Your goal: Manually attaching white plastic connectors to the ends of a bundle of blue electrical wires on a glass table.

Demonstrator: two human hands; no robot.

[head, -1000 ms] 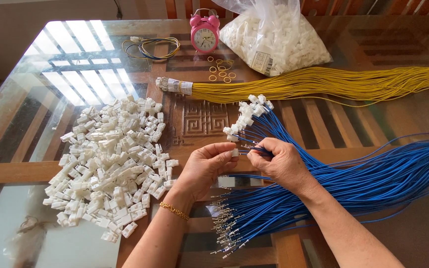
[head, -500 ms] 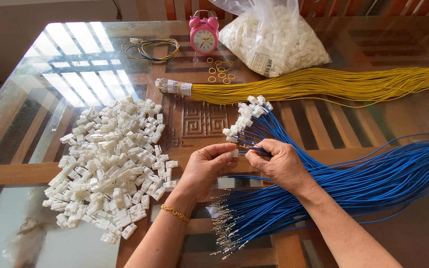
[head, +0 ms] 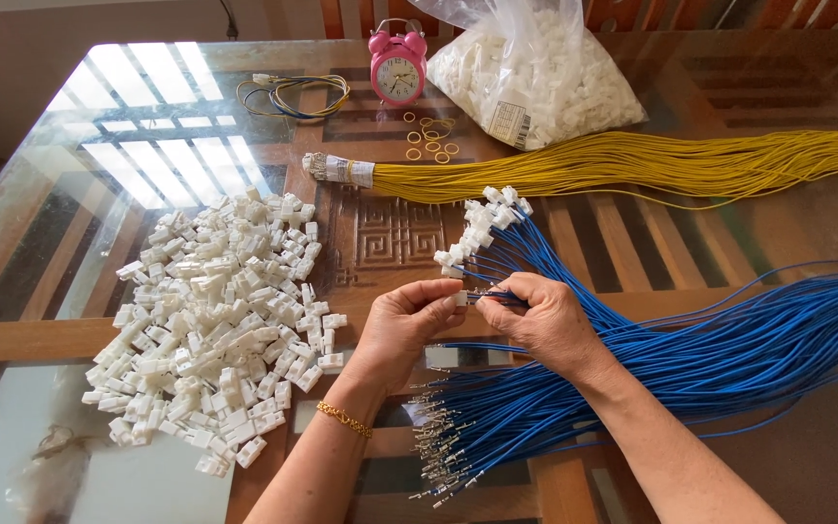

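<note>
The white connector housing (head: 460,298) is pinched between thumb and forefinger of the left hand (head: 407,325), just in front of the carved square panel (head: 392,233) that shows under the glass tabletop (head: 128,165). The right hand (head: 545,325) closes its fingertips on one blue wire (head: 492,295) and presents its end to the housing, so the two parts meet on one line at the centre of the work.

Right of the panel lie the blue wires already fitted with housings (head: 482,225), their white ends fanned together. In front of the panel, near the wrists, lies the bundle of bare-terminal blue wires (head: 496,427), metal tips toward the person for easy picking. Left of the panel is one loose pile of white housings (head: 215,320), too many to count.

Behind the panel: one yellow wire bundle (head: 632,165), taped at one end; roughly ten rubber bands (head: 430,136), the count uncertain at this size; one pink alarm clock (head: 397,68); one clear bag of housings (head: 535,78); one small wire coil (head: 293,95).
</note>
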